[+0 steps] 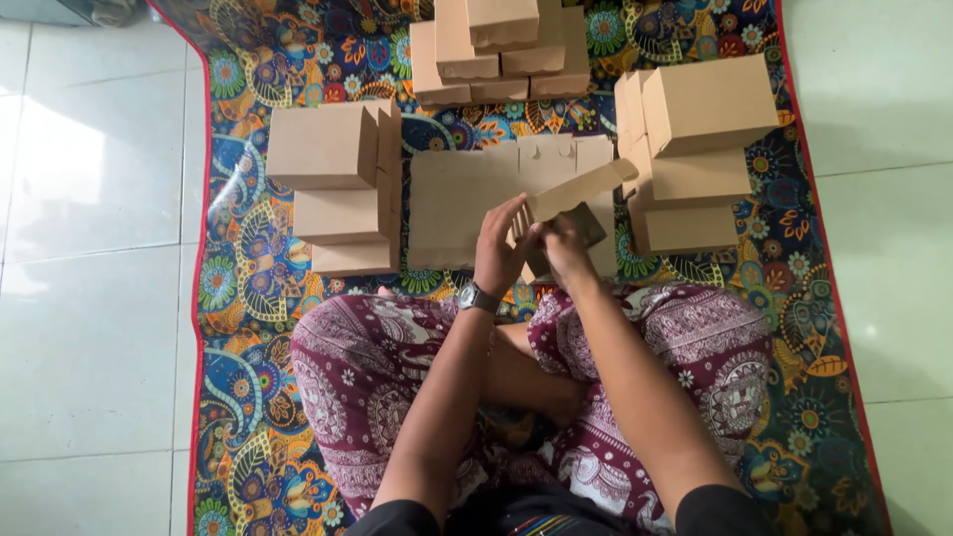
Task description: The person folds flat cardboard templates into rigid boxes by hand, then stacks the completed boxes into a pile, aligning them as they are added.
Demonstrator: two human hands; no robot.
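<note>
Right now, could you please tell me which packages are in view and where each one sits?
Left stack: plain brown folded boxes, left on the mat.
Top stack: same boxes, far edge.
Right stack: same boxes, right side.
Flat sheets: unfolded brown cardboard, centre.
Half-folded box: held in both hands.

One head-worn camera looks steeply down from close above the seated person's lap at the colourful patterned floor mat (238, 298).

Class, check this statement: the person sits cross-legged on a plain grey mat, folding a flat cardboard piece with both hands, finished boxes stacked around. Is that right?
Not quite. The head view shows a colourful patterned mat, not plain grey. The rest stands: both hands fold the cardboard piece, with boxes stacked around.
</note>
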